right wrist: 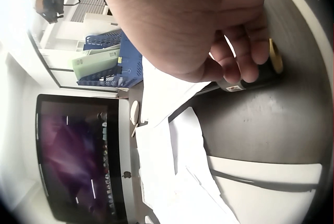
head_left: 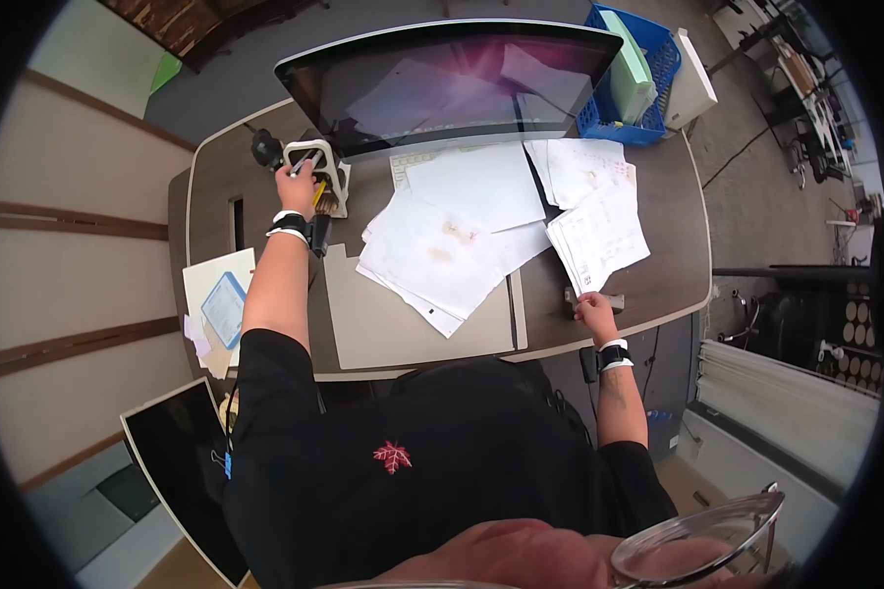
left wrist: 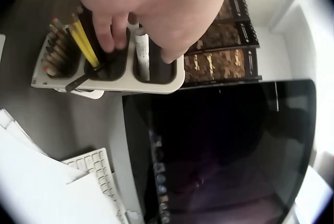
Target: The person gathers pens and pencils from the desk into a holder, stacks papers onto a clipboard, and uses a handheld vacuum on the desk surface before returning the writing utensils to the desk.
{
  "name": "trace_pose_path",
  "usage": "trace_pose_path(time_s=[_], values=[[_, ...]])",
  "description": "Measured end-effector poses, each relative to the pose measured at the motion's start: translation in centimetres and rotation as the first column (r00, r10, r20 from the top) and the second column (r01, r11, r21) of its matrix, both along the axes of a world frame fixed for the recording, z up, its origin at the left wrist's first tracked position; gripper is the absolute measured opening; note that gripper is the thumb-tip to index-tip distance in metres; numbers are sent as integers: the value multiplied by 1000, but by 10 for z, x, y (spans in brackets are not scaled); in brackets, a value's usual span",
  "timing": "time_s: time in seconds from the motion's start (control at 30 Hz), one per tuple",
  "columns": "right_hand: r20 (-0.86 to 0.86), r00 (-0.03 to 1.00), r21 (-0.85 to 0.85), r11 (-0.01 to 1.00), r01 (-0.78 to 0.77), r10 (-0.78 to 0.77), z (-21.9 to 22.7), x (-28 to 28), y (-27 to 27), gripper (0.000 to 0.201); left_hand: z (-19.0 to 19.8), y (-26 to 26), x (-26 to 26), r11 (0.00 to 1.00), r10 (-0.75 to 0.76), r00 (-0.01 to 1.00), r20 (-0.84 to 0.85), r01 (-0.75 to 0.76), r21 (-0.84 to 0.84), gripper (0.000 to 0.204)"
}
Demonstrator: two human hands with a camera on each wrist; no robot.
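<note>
In the head view my left hand is at the pen organizer left of the monitor. The left wrist view shows my hand above the organizer, fingers extended down into it; a white marker stands between thumb and fingers, no grip on it visible. Yellow pencils and brown pencils stand beside. My right hand pinches the near corner of a paper stack. In the right wrist view, my fingers curl at the paper, above a dark object with a yellow end.
The monitor stands at the back, a blue basket to its right. More papers and a keyboard lie before it. A beige board lies near the front edge, a blue-and-white card at the left.
</note>
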State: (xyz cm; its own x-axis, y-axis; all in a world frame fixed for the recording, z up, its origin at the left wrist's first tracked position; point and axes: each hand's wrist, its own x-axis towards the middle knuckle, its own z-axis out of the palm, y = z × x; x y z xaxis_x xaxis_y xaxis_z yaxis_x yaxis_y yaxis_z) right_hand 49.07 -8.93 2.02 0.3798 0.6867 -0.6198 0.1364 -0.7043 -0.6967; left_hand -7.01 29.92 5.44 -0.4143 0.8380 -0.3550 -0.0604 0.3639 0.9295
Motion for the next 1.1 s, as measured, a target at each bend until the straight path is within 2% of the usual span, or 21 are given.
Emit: trace_pose_path(time_s=[0.03,0.07,0.17,0.27,0.3,0.37,0.4,0.43,0.47,0.5,0.53,0.6,0.67,0.73,0.8,0.83,0.9,1.0,1.1], values=[[-7,1000,-26,999,30,-30,6,-4,-2,18,3,7,0,998,59,977,203,-54,-30,47],[-13,998,-48,997,62,-62,6,-7,-8,17,-7,17,-6,996,83,962,261,-72,-51,45],[-74,987,-68,989,135,-140,12,-3,-16,15,-25,36,-9,993,119,952,283,-107,-56,34],[-105,981,-24,986,163,-164,14,-8,-25,14,-24,37,-17,997,81,953,292,-73,-39,26],[-115,980,-13,987,163,-164,16,-8,-27,14,-24,35,-16,993,115,969,218,-112,-25,20],[-107,977,-28,983,182,-184,13,-8,-28,13,-11,20,-5,987,98,992,77,-106,118,17],[-107,977,-61,982,179,-185,16,5,-10,13,-4,21,9,980,108,994,-6,-106,166,16],[-54,982,-91,980,178,-183,24,-4,-11,12,22,1,18,963,63,986,-153,-20,268,10],[-58,986,-86,985,149,-154,24,-4,-8,12,45,-19,30,917,58,913,-403,112,384,9],[-66,989,-87,989,123,-129,22,-3,-7,12,65,-42,42,853,87,774,-628,268,449,8],[-72,992,-94,991,95,-101,20,-1,-7,13,75,-64,55,779,148,582,-799,429,457,7],[-61,997,-86,995,41,-46,11,1,-1,14,79,-98,83,733,59,635,-771,496,465,7],[-78,997,-107,994,-11,3,14,11,22,14,81,-113,125,682,-73,640,-765,591,430,7],[-84,993,-113,990,-89,80,21,12,33,15,76,-127,155,664,-244,683,-688,635,394,6],[-101,986,-96,985,-141,131,28,8,41,15,66,-138,183,784,-523,809,-270,581,221,20],[-90,984,-109,980,-164,154,37,4,46,15,68,-140,196,810,-556,829,-60,557,185,26],[-121,980,-81,982,-171,160,43,4,46,14,72,-141,215,838,-532,767,360,538,93,37],[-143,973,-50,981,-188,180,38,13,41,14,44,-140,226,880,-421,708,566,469,68,45],[-166,972,-35,984,-176,168,34,23,29,15,-22,-140,206,927,-285,767,575,374,-40,43]])
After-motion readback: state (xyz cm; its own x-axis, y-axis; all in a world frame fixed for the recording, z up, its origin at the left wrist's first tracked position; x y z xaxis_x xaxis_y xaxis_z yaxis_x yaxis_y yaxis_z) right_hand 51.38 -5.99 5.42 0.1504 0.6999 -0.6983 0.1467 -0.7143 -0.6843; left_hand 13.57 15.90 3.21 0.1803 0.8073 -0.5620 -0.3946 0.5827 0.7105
